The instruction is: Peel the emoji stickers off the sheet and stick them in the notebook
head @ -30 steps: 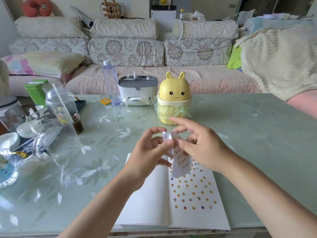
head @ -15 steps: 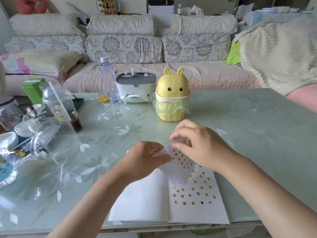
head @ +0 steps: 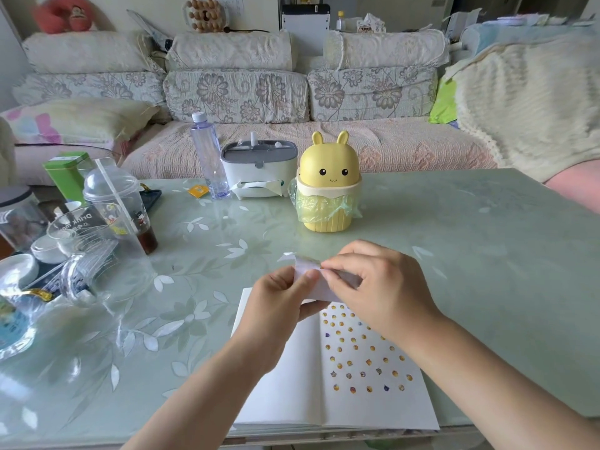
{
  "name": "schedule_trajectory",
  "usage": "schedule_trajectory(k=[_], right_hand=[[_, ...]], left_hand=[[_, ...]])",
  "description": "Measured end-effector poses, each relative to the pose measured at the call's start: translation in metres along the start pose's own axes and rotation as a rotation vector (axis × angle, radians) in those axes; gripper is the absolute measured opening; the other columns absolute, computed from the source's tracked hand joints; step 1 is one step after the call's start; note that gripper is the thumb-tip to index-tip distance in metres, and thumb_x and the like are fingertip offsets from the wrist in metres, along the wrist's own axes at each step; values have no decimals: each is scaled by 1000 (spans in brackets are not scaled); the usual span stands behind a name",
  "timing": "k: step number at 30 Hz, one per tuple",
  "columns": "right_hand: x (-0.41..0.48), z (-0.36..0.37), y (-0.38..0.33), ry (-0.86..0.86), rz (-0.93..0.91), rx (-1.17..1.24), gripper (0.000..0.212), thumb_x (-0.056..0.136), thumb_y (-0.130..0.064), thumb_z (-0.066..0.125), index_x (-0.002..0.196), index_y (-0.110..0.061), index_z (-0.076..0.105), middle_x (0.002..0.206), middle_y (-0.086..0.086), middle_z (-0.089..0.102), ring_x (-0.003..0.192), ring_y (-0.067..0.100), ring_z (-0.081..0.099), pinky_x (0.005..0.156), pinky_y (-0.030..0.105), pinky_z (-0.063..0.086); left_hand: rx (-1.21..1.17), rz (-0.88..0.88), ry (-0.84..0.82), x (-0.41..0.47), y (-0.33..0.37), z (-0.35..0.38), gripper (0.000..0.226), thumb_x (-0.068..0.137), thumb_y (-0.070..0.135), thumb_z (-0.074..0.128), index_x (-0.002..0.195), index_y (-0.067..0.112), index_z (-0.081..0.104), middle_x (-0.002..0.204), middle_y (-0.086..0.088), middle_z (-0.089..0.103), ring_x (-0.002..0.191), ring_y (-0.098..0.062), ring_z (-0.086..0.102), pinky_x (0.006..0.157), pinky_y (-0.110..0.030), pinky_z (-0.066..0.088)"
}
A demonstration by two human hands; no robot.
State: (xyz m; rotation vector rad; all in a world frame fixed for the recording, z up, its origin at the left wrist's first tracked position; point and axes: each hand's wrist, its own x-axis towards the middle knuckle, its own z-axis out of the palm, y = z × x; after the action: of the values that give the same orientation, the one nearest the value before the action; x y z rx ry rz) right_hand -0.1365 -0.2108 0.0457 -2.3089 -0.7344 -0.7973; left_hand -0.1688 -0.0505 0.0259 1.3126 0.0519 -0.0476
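Pinching the curled sticker sheet [head: 305, 265] from both sides, the left hand [head: 279, 306] and right hand [head: 380, 287] clamp their fingers on it just above the open notebook [head: 285, 384], its right page dotted with emoji stickers [head: 360, 352], on the table [head: 454, 254]. A clear cup [head: 91, 241] at left reads "Drink mo".

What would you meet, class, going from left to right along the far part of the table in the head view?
Green tin → domed plastic cup → water bottle → grey-lidded tissue box → yellow rabbit bin.
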Motion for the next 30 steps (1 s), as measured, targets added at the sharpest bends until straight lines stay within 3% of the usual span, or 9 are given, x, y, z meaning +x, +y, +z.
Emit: schedule_trajectory(k=[9,16,18,21,23,25,27,30], right_hand=[[5,7,7,-137,-51,-128,28,87,-35,51,71,-24,71,69,-3,63,56,22,56,46,34,47],[3,4,7,-106,-50,-100,21,85,-30,56,69,-25,68,65,-5,59,51,20,47,44,32,43],[2,1,4,-114,-17,-75,16,82,-31,59,69,-27,67,66,-9,59,51,12,44,45,28,41],[1,-1,5,-172,102,10,11,82,-32,65,71,-29,67,71,-17,62,56,0,49,52,21,38],[1,-3,6,-212,214,131,10,84,-32,67,74,-30,70,71,-23,64,62,-1,54,57,17,38],[1,-5,6,-273,312,232,9,86,-32,70,77,-29,73,60,-30,58,54,2,52,55,13,34],[1,-6,7,-314,363,309,7,85,-35,75,80,-31,75,48,-26,52,45,6,44,50,12,32],[4,-8,9,-322,406,396,8,86,-37,77,79,-34,76,48,-11,56,45,6,45,50,19,37]], left_hand=[[49,2,51,-1,1,0,18,97,11,63,96,0,78,96,-16,77,96,-25,75,88,-32,59],[216,43,83,4,1,-6,18,94,12,68,86,-2,77,94,-29,72,86,-25,73,87,-35,61],[235,38,75,4,1,-5,19,94,13,68,87,-3,76,94,-30,71,85,-27,73,89,-38,60],[253,31,67,2,3,-4,19,95,12,67,88,-3,76,91,-24,74,90,-29,75,84,-31,61],[255,23,66,2,4,-4,17,95,12,67,89,-1,77,90,-19,76,90,-27,75,80,-27,61],[265,17,72,2,4,-5,18,95,13,67,90,-2,76,90,-20,76,90,-26,75,79,-27,61],[271,13,69,3,5,-6,22,95,15,68,93,-5,74,93,-23,75,91,-27,75,79,-27,61],[275,-4,34,2,8,-7,20,96,15,66,97,-3,75,92,-15,78,91,-21,76,80,-26,60]])
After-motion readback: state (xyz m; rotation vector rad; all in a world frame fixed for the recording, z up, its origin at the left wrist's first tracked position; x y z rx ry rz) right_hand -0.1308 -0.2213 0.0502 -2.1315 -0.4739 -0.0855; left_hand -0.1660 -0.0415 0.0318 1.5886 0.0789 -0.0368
